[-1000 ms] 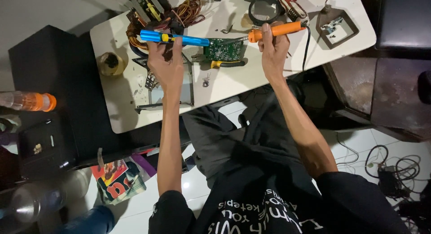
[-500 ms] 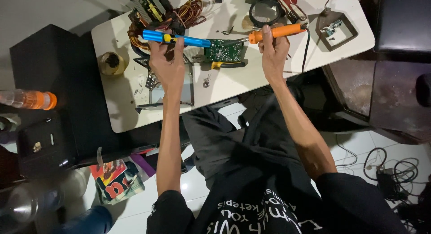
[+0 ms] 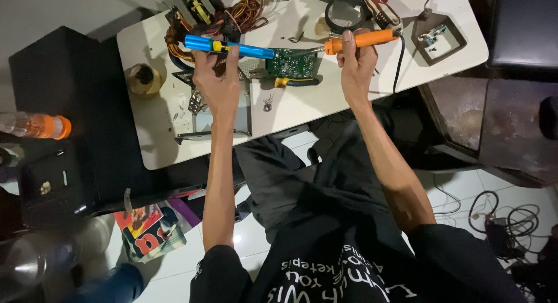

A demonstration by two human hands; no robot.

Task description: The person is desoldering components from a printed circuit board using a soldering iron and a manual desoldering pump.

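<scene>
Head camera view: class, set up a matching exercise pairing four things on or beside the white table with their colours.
Things:
1. tool in the left hand
2. tool in the right hand
3. circuit board
4. bottle cap

Colours:
A. green
B. orange, at the left edge of the view
C. blue with a yellow band
D. orange handle with a black cord

Pairs: 1-C, 2-D, 3-A, 4-B

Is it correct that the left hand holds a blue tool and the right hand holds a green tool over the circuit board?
Not quite. In the head view the right hand holds an orange tool, not green. The left hand does hold the blue tool, both by the green circuit board.
</scene>
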